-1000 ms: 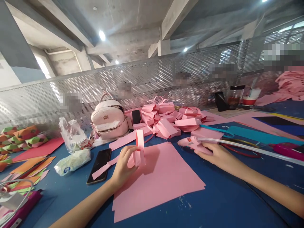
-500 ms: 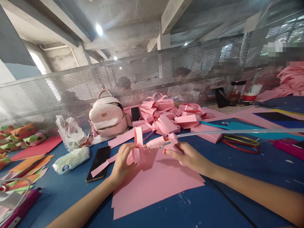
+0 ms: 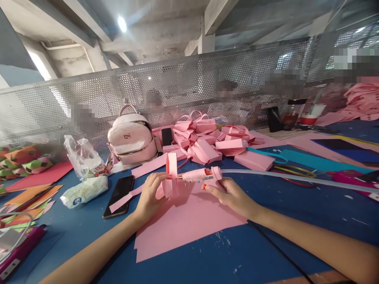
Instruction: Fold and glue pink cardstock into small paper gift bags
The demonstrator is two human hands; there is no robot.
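In my right hand (image 3: 232, 195) is a pink hot glue gun (image 3: 201, 176), fingers wrapped round its handle. A long clear glue stick (image 3: 266, 173) runs out of its back toward the right. My left hand (image 3: 152, 193) is closed on a folded pink paper piece (image 3: 171, 165), which stands up above the fingers. The gun's nozzle points left and meets or nearly meets this paper; the exact contact is too small to tell. Beneath both hands lie pink paper sheets (image 3: 189, 232). A narrow pink strip (image 3: 124, 201) sticks out left of my left hand, over a black phone (image 3: 118, 197).
Behind the hands is a heap of folded pink paper pieces (image 3: 204, 142). A pale pink backpack (image 3: 132, 138), a plastic bag (image 3: 84, 157) and a tissue pack (image 3: 84, 192) stand left. A black cord (image 3: 281, 252) crosses the blue table (image 3: 207, 268). A perforated metal screen (image 3: 183, 83) rises behind.
The view has shifted slightly, so the table things sit a little higher and further left. Both hands keep their holds, and the glue stick's far end hangs lower.
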